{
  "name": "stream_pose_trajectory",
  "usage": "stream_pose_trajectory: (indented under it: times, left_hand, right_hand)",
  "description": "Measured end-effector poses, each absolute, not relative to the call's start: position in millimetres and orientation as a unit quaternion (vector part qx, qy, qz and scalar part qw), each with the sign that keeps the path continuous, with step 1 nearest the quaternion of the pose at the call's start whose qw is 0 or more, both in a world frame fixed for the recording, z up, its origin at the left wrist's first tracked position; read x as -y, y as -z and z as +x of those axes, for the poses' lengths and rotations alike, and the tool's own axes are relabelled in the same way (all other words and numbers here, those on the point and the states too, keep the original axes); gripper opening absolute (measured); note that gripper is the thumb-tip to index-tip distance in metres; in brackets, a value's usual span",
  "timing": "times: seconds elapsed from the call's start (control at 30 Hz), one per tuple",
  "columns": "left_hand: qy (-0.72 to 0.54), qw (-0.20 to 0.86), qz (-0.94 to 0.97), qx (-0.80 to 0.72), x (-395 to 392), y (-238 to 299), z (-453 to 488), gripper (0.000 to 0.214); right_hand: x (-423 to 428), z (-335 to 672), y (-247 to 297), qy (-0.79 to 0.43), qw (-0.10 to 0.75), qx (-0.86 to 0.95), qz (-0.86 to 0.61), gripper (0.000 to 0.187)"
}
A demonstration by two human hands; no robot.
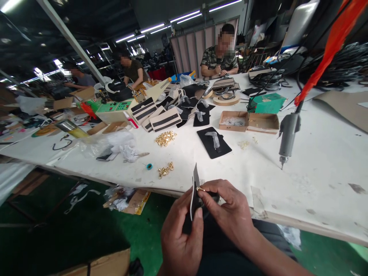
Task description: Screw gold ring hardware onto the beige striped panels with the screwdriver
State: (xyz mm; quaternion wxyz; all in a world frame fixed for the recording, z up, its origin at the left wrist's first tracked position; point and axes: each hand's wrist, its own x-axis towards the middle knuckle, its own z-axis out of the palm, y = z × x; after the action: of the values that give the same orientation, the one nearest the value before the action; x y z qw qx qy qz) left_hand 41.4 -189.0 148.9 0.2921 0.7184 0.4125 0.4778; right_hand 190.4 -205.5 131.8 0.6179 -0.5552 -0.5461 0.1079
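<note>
In front of my lap, my left hand [180, 234] holds a black leather-like panel [196, 175] on edge, its pale side edge facing me. The thumb and fingers press it from both sides. My right hand [231, 207] pinches a small gold metal fitting [201, 189] against the panel between thumb and forefinger. How the fitting sits in the panel is hidden by the fingers. On the table beyond lie a small heap of gold fittings [166, 170] and a larger pile of gold pieces [165, 138]. A black panel with a plastic-wrapped part [213, 142] lies flat nearby.
An electric screwdriver [289, 134] hangs at right from a red-wrapped cord. Cardboard boxes [263, 122], a green box-shaped device [267, 103], stacked striped panels [165, 119] and a crumpled plastic bag [125, 142] cover the white table [316, 180]. A co-worker [220, 57] sits across.
</note>
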Motion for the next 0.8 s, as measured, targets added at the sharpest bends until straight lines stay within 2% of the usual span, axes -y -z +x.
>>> stream_pose_trajectory:
  times: [0.1,0.23,0.3,0.4,0.5,0.6,0.7,0.8]
  left_hand:
    - [-0.477,0.275,0.754,-0.359,189.8,-152.6,36.7,0.046]
    - [-0.427,0.221,0.818,-0.316,183.7,-154.2,24.6,0.053]
    - [-0.406,0.166,0.842,-0.313,177.0,-153.6,21.6,0.056]
    - [-0.389,0.093,0.866,-0.300,164.5,-153.0,24.7,0.055]
    - [-0.372,0.078,0.885,-0.270,150.9,-151.9,35.3,0.049]
    - [-0.371,0.118,0.886,-0.251,137.0,-145.9,48.7,0.042]
    - [-0.404,0.216,0.830,-0.318,123.7,-136.6,62.0,0.041]
    - [-0.386,0.454,0.702,-0.389,111.3,-130.3,72.9,0.076]
  right_hand:
    - [209.2,190.1,-135.4,-0.163,0.623,0.551,-0.531,0.017]
    - [220.1,194.7,-149.6,-0.301,0.592,0.564,-0.492,0.053]
    - [224.9,198.6,-156.6,-0.384,0.582,0.559,-0.448,0.064]
    - [225.4,200.9,-159.1,-0.489,0.601,0.485,-0.405,0.055]
    - [218.1,198.0,-150.3,-0.562,0.629,0.329,-0.425,0.044]
    - [210.1,196.3,-138.4,-0.604,0.637,0.211,-0.429,0.047]
    - [206.1,200.2,-130.8,-0.597,0.655,0.151,-0.437,0.046]
    - [204.6,206.9,-126.5,-0.582,0.665,0.131,-0.449,0.044]
